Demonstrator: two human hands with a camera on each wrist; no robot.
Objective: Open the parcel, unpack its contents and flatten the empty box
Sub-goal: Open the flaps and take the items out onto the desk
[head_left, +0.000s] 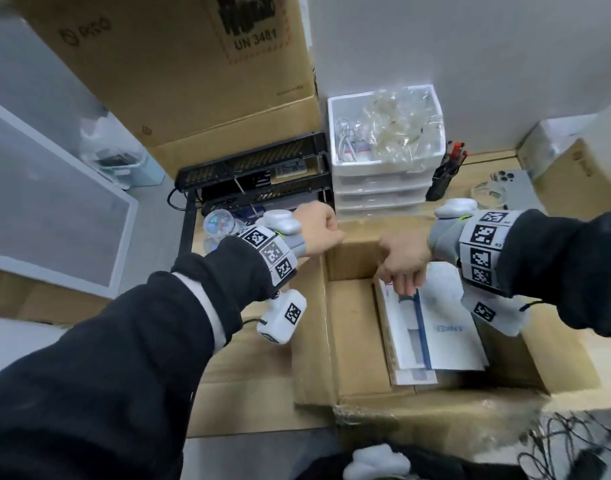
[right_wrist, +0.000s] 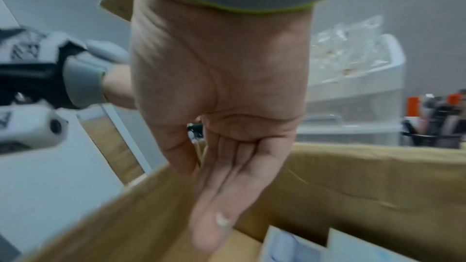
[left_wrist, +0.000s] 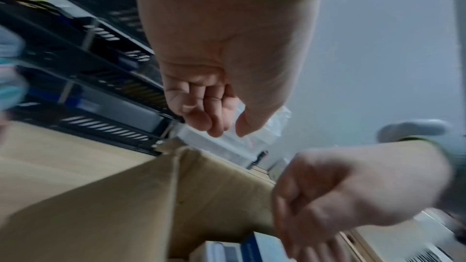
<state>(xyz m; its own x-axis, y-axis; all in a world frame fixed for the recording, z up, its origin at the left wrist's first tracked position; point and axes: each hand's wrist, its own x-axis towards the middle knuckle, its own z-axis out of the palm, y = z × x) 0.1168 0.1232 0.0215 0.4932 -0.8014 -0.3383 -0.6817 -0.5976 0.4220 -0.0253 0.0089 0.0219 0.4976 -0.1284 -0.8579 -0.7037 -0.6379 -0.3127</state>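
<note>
Wooden desk (head_left: 484,161) — open cardboard box (head_left: 349,341), white drawer unit (head_left: 380,188), black tray rack (head_left: 255,174), pen cup (head_left: 442,178)

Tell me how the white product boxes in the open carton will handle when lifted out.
The white product boxes look flat and rigid, so probably stiff. Their smooth faces may be slippery. They lie stacked and overlapping, so the top one could slide as the right hand reaches in.
</note>
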